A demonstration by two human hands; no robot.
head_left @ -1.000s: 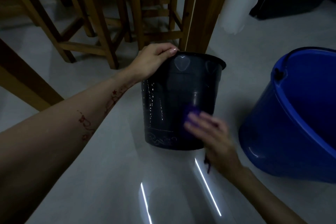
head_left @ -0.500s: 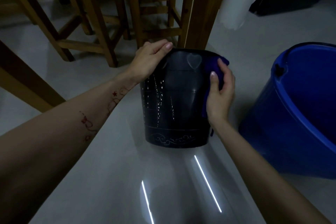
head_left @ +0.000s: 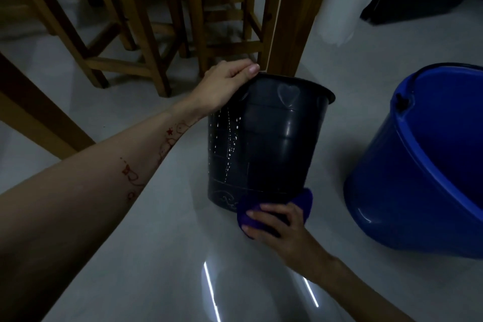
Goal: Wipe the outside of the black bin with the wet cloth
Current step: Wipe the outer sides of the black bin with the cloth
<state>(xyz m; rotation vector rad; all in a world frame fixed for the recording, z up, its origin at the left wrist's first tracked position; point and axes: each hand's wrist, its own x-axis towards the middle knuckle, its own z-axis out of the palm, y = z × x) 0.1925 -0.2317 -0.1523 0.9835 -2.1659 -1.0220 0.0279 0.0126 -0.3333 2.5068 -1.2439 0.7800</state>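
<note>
Round black plastic bin (head_left: 264, 144): dark and glossy, with a raised heart shape near the rim, pale scrollwork along the base band, faint thin lines and columns of small bright dots down the left side. Crumpled purple-blue cloth (head_left: 304, 200) against the bin's lower edge. Large round bright blue plastic bucket (head_left: 407, 191), with a darker blue inside. Warm honey-brown wooden chair and table legs (head_left: 290, 15). Pale grey glossy floor (head_left: 109, 256), marked by 2 thin white streaks of reflected light. Reddish-brown vine, star and butterfly drawing along the left forearm (head_left: 146, 162).
</note>
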